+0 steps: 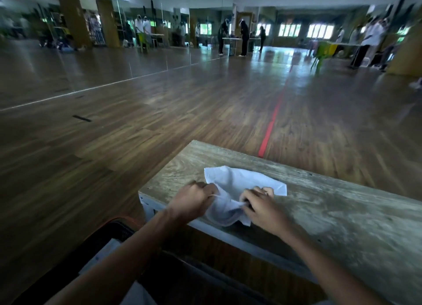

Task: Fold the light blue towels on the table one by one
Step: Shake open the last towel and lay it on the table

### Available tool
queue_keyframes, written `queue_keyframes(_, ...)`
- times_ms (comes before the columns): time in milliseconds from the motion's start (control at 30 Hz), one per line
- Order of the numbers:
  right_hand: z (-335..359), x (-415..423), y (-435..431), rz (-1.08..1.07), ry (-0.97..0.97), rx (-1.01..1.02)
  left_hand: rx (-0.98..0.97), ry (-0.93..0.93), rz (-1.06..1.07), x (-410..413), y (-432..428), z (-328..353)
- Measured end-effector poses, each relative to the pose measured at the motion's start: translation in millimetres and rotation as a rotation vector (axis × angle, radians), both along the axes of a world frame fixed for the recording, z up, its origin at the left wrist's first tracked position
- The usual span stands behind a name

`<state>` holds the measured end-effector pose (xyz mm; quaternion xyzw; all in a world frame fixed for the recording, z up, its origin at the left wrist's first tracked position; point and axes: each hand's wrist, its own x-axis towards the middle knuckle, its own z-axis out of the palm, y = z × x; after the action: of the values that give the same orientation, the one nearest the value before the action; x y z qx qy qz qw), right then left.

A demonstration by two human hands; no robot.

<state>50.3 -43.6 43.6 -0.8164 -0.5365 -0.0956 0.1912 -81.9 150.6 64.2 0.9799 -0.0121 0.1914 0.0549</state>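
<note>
My left hand and right hand each pinch a near edge of the light blue towel, bunched at the table's near-left corner, probably to spread it flat for folding.

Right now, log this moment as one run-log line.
stage: folding | left hand: gripping towel near edge | right hand: gripping same edge | towel: on table, far half flat

Dim hall, far windows bright; motion blur, wide-angle edge warp.
</note>
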Motion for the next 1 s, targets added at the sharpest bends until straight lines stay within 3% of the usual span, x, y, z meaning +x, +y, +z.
queue_keyframes(200, 162, 38, 1, -0.077, -0.044, 0.061, -0.097, -0.192, 0.012, 28, -1, 142)
queue_keyframes(333, 264, 41, -12, -0.151, -0.050, 0.261, -0.219, -0.322, 0.070, 52, -14, 218)
queue_keyframes(467, 331, 41, -38, -0.094, 0.024, 0.127, -0.182, -0.401, 0.010, 65, -24, 285)
queue_keyframes(567, 363, 44, -56, -0.121, 0.009, 0.299, -0.162, -0.473, -0.050, 66, -42, 327)
queue_keyframes(667, 379, 41, -73, -0.125, 0.050, 0.219, -0.152, -0.497, -0.083, 66, -59, 354)
queue_keyframes(767, 393, 42, -89, -0.171, 0.015, 0.352, -0.151, -0.504, -0.110, 65, -73, 371)
queue_keyframes(867, 405, 42, -98, -0.184, 0.047, 0.243, -0.185, -0.524, -0.126, 67, -86, 382)
queue_keyframes(1000, 413, 41, -107, -0.150, 0.108, 0.296, -0.241, -0.550, -0.163, 69, -100, 394)
